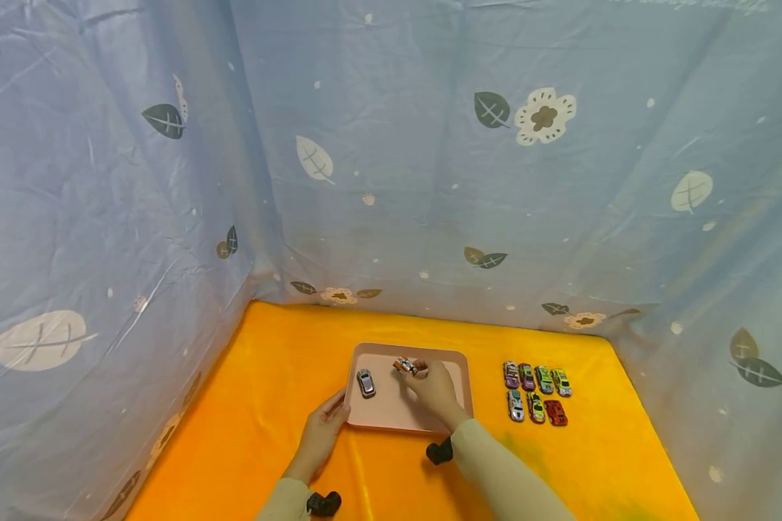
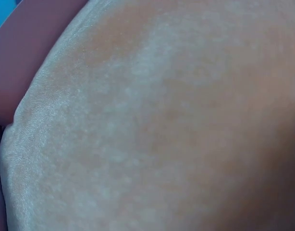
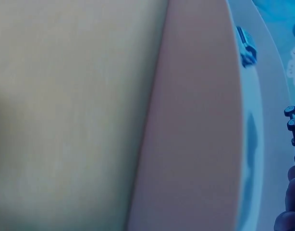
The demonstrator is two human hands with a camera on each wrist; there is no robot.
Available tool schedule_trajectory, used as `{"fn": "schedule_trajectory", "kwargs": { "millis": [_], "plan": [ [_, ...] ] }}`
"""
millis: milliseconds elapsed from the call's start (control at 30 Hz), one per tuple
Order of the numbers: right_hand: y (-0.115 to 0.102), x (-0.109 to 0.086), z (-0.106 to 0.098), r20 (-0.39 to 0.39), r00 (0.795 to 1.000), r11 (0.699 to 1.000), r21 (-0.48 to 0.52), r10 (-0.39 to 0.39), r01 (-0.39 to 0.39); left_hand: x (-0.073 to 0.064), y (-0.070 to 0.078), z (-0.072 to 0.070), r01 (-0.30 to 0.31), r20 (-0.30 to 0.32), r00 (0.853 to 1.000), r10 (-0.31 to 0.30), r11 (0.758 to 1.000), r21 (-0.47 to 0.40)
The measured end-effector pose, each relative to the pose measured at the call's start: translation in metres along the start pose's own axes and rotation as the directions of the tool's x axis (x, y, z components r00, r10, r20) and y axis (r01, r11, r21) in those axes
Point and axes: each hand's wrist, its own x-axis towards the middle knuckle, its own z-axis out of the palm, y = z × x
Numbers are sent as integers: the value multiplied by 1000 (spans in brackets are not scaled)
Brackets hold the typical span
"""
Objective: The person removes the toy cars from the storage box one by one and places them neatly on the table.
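My right hand (image 1: 435,391) is over the pink tray (image 1: 397,416), pinching a small orange and white toy car (image 1: 405,366) between thumb and fingers. In the right wrist view the wheels of that toy car (image 3: 292,124) show at the right edge, beside fingertips. A silver-grey toy car (image 1: 366,383) sits in the left part of the tray, lying lengthwise away from me. At the tray's lower left side my left hand (image 1: 321,433) holds the rim, thumb and fingers at the edge. Skin fills most of the left wrist view, with a strip of pink tray (image 2: 30,53) at upper left.
Right of the tray, several colourful toy cars stand in two rows on the yellow-orange cloth (image 1: 287,362), among them a red toy car (image 1: 556,412) and a purple one (image 1: 526,376). A blue-grey curtain (image 1: 391,145) with leaf and flower prints rises behind and at both sides.
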Motion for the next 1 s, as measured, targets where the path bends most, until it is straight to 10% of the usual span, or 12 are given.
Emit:
{"fn": "schedule_trajectory", "kwargs": {
  "millis": [333, 1000],
  "plan": [
    [15, -7, -40, -140, 983, 993, -40, -115, 110, 0, -1, -1, -7, 8, 1000, 7, 1000, -14],
    [56, -38, -101, -309, 948, 997, 14, 73, -72, -1, -2, 0, -17, 10, 1000, 17, 1000, 11]
  ]
}}
